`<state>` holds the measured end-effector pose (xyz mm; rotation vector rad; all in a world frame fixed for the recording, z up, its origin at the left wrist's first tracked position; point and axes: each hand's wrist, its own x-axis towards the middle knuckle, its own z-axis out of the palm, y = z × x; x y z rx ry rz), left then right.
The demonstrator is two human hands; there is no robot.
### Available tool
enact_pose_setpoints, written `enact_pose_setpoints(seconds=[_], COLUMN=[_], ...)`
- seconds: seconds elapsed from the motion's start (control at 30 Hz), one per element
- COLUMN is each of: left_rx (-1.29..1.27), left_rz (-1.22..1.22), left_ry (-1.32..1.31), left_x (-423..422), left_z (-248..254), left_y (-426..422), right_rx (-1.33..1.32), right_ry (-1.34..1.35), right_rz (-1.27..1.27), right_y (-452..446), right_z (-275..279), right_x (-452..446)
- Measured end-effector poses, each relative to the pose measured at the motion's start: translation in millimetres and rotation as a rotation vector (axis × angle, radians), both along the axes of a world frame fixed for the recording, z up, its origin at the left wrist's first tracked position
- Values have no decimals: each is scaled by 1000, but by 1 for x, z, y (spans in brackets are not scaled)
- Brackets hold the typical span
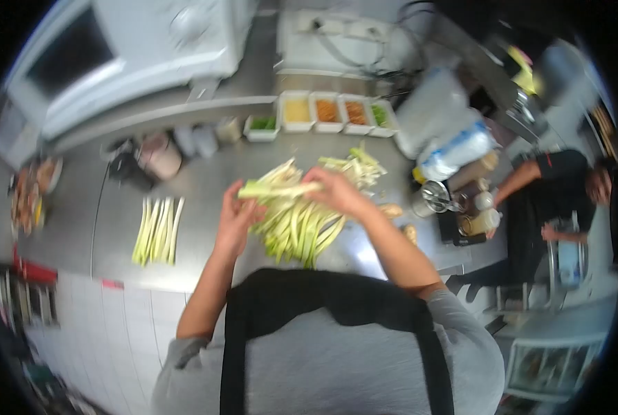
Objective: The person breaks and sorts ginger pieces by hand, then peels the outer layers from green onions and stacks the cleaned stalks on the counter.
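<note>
A pale green stalk [278, 190] is held level between my two hands, above a pile of green and white stalks [300, 229] on the steel counter. My left hand [237, 213] has its fingers round the stalk's left end. The right end is pinched by my right hand [331, 192]. Behind the pile, to the right, lie pale trimmed pieces [357, 168]. A neat row of stalks [157, 231] rests on the counter to the left.
White trays of chopped food [297, 113] line the counter's back. Bottles and jars [431, 199] stand at the right, near a person in black [554, 200]. A pinkish container [159, 156] and dark bag [129, 168] are at the back left. Brown pieces [409, 233] lie by my right forearm.
</note>
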<state>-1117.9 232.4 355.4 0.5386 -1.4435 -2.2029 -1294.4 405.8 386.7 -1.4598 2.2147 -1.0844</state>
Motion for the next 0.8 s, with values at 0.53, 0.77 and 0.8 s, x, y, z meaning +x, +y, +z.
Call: enact_pose_setpoints(seconds=[0.53,0.77,0.8], left_rx=[-7,-69,-62], left_rz=[-292,-264,-239], left_ry=[-89,-93,-84], left_x=[-16,-22,-21], left_z=[13,-17,-17], left_y=[51,77,77], right_rx=[-347,-552,-607], right_ry=[-116,-78,-155], right_rz=[-211,-547,-611], right_y=[32,30,30], right_z=[-32,-39,-42], right_x=[22,16,8])
